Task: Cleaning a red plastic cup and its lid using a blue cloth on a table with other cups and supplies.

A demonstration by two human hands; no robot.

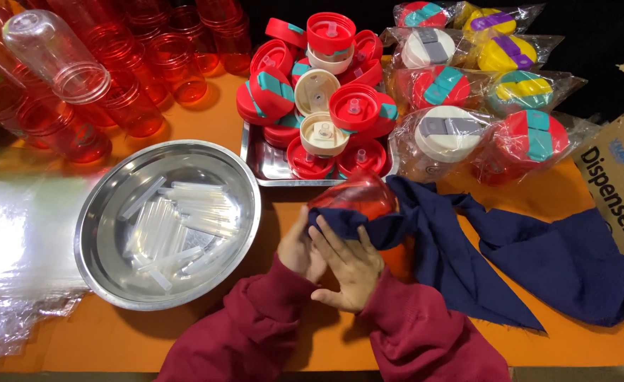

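A red see-through plastic bottle (pixel 354 194) lies on its side at the front middle of the orange table, partly wrapped in a dark blue cloth (pixel 467 247). My left hand (pixel 299 249) grips the bottle's near end from the left. My right hand (pixel 351 263) presses flat against the cloth over the bottle's opening, fingers spread. Both sleeves are maroon. The bottle's mouth is hidden by the cloth and my hands.
A round steel bowl (pixel 100 240) of clear plastic straws sits at the left. A steel tray (pixel 269 166) heaped with red and cream lids stands behind the bottle. Red bottles (pixel 135 71) crowd the back left, bagged bottles (pixel 467 127) the back right. A cardboard box (pixel 619 184) is far right; plastic sheet (pixel 15 269) far left.
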